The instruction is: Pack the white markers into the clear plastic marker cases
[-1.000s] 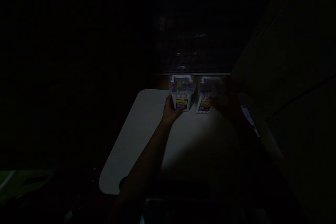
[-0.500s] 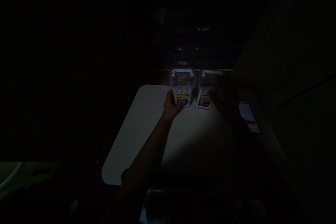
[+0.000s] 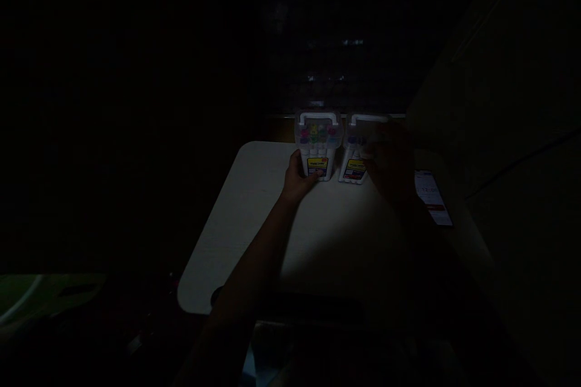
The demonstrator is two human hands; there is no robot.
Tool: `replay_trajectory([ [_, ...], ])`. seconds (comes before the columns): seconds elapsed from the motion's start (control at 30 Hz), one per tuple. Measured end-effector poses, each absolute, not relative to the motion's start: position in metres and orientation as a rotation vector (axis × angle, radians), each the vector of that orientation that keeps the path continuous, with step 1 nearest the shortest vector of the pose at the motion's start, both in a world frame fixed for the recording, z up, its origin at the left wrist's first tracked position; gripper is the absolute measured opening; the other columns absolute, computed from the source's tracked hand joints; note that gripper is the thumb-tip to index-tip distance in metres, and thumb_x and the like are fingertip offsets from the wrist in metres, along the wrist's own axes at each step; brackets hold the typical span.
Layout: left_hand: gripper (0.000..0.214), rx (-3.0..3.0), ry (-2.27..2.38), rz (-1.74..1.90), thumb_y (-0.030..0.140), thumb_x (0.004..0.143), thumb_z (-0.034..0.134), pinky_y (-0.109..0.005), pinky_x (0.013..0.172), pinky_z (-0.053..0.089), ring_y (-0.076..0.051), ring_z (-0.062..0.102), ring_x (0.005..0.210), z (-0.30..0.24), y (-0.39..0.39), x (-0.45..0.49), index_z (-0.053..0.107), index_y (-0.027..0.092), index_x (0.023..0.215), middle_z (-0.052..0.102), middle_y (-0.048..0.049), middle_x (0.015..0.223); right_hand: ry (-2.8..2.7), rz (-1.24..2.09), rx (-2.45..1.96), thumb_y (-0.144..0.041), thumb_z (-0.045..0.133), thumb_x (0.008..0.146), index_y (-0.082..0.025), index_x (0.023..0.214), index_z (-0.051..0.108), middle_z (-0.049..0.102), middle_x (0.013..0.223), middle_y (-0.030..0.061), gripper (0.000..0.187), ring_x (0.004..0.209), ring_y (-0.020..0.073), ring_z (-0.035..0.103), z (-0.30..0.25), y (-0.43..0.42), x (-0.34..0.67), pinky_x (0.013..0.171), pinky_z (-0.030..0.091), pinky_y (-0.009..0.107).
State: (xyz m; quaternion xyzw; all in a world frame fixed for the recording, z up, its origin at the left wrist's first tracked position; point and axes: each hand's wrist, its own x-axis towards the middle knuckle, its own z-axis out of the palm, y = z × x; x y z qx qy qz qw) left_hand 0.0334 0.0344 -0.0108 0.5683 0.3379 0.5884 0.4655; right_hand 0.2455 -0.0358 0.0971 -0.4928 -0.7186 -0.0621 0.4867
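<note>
Two clear plastic cases of markers stand upright side by side near the far edge of a white table. My left hand (image 3: pixel 299 176) is wrapped round the lower part of the left marker case (image 3: pixel 318 142), its thumb across the yellow label. Coloured caps show through that case's lid, and a white handle tops it. At the right marker case (image 3: pixel 354 160), my right hand (image 3: pixel 389 160) is at the right side, deep in shadow. Its fingers are near the lid and upper body; whether they grip the case or something small is too dark to make out.
A phone (image 3: pixel 433 198) with a lit screen lies right of my right forearm. The white table (image 3: pixel 227 217) has rounded corners, and a dark wall or curtain (image 3: pixel 336 42) rises behind it. Something green (image 3: pixel 49 296) shows at the lower left.
My right hand's fingers have shifted slightly at the right case. The left hand keeps its hold, and the whole view has tilted a little.
</note>
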Motion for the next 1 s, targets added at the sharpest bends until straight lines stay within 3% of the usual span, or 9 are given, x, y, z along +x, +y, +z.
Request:
replay_trajectory([
  [0.27, 0.086, 1.415, 0.849, 1.466, 0.047, 0.058, 0.085, -0.046, 0.099, 0.05, -0.027, 0.062, 0.115, -0.012, 0.035, 0.033, 0.04, 0.024, 0.127, 0.06, -0.0121, 0.126, -1.79, -0.176, -1.141, -0.033, 0.067, 0.079, -0.028, 0.079, 0.06, 0.059, 0.123, 0.0038, 0.009, 0.125, 0.03, 0.05, 0.107, -0.05, 0.25, 0.107, 0.04, 0.057],
  [0.33, 0.085, 1.416, 0.856, 1.474, 0.049, 0.058, 0.084, -0.046, 0.1, 0.05, -0.027, 0.062, 0.115, -0.012, 0.035, 0.032, 0.041, 0.023, 0.127, 0.06, -0.0121, 0.126, -1.777, -0.185, -1.12, -0.034, 0.067, 0.08, -0.029, 0.09, 0.062, 0.061, 0.118, 0.0057, 0.012, 0.12, 0.0299, 0.053, 0.108, -0.051, 0.252, 0.105, 0.041, 0.057],
  [0.43, 0.084, 1.411, 0.854, 1.48, 0.051, 0.059, 0.083, -0.045, 0.1, 0.049, -0.027, 0.062, 0.114, -0.01, 0.035, 0.033, 0.043, 0.023, 0.126, 0.06, -0.0114, 0.125, -1.789, -0.192, -1.112, -0.034, 0.065, 0.081, -0.03, 0.111, 0.061, 0.062, 0.116, 0.0071, 0.03, 0.116, 0.0303, 0.055, 0.109, -0.049, 0.255, 0.104, 0.043, 0.057],
  [0.63, 0.082, 1.409, 0.864, 1.536, 0.054, 0.061, 0.08, -0.041, 0.095, 0.05, -0.025, 0.06, 0.111, -0.006, 0.031, 0.035, 0.04, 0.026, 0.126, 0.055, -0.0102, 0.127, -1.773, -0.133, -1.15, -0.044, 0.063, 0.082, -0.032, 0.112, 0.063, 0.054, 0.133, 0.0052, 0.032, 0.135, 0.0317, 0.041, 0.101, -0.039, 0.262, 0.113, 0.034, 0.057],
  [0.73, 0.069, 1.47, 1.074, 1.771, 0.056, 0.066, 0.074, -0.039, 0.095, 0.047, -0.024, 0.054, 0.112, -0.006, 0.025, 0.027, 0.044, 0.025, 0.119, 0.05, -0.0088, 0.124, -1.767, -0.086, -1.123, -0.047, 0.066, 0.08, -0.03, 0.108, 0.062, 0.048, 0.141, 0.0056, 0.033, 0.138, 0.0316, 0.037, 0.099, -0.036, 0.265, 0.115, 0.032, 0.056],
  [0.83, 0.044, 1.612, 1.273, 2.026, 0.052, 0.072, 0.068, -0.039, 0.089, 0.046, -0.022, 0.053, 0.096, -0.007, 0.013, 0.015, 0.05, 0.022, 0.099, 0.051, -0.0051, 0.1, -1.784, -0.064, -1.086, -0.046, 0.071, 0.074, -0.028, 0.104, 0.06, 0.049, 0.14, 0.0082, 0.036, 0.134, 0.0316, 0.043, 0.1, -0.036, 0.269, 0.113, 0.035, 0.056],
  [0.93, 0.032, 1.981, 1.151, 1.842, 0.047, 0.074, 0.068, -0.04, 0.085, 0.047, -0.023, 0.054, 0.088, -0.004, -0.004, 0.011, 0.053, 0.022, 0.088, 0.053, -0.005, 0.087, -1.787, -0.039, -1.076, -0.046, 0.075, 0.07, -0.027, 0.104, 0.058, 0.054, 0.131, 0.0088, 0.043, 0.127, 0.0316, 0.049, 0.103, -0.04, 0.271, 0.107, 0.04, 0.055],
  [1.0, 0.035, 2.16, 1.02, 1.548, 0.046, 0.072, 0.07, -0.041, 0.087, 0.048, -0.025, 0.058, 0.092, -0.001, -0.014, 0.016, 0.057, 0.023, 0.095, 0.059, -0.007, 0.093, -1.796, -0.002, -1.063, -0.047, 0.076, 0.068, -0.028, 0.106, 0.056, 0.058, 0.123, 0.0082, 0.048, 0.118, 0.0305, 0.055, 0.106, -0.044, 0.271, 0.099, 0.047, 0.051],
])
